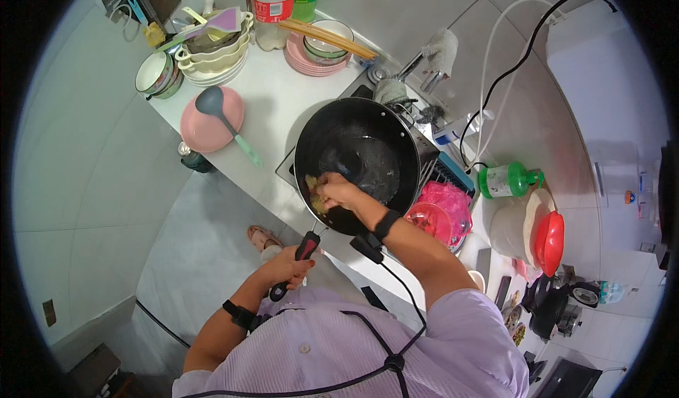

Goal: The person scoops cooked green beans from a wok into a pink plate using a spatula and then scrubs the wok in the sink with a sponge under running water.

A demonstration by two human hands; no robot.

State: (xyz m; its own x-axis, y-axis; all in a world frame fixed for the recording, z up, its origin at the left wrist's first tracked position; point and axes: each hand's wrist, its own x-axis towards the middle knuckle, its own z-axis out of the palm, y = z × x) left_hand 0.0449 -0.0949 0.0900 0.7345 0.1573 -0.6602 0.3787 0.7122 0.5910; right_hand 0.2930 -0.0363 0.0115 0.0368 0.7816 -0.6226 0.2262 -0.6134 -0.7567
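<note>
A deep black wok (360, 148) with some liquid shining on its bottom is over the sink area. My left hand (289, 268) grips its black handle (307, 247) near the counter's front edge. Inside the wok, my right hand (337, 191) holds a yellow-green scrubbing sponge or cloth (318, 201) against the near left wall; its exact kind is hard to tell. Left of the wok, a grey ladle (210, 102) with a green handle lies across a pink plate (191, 127).
Stacked bowls (154, 74), cream dishes (212, 61) and plastic bottles (273, 10) stand at the back left. Behind the wok rises a cloth-wrapped faucet (440, 53). A pink plastic bag (448, 201) and green pump bottle (501, 180) are at the right.
</note>
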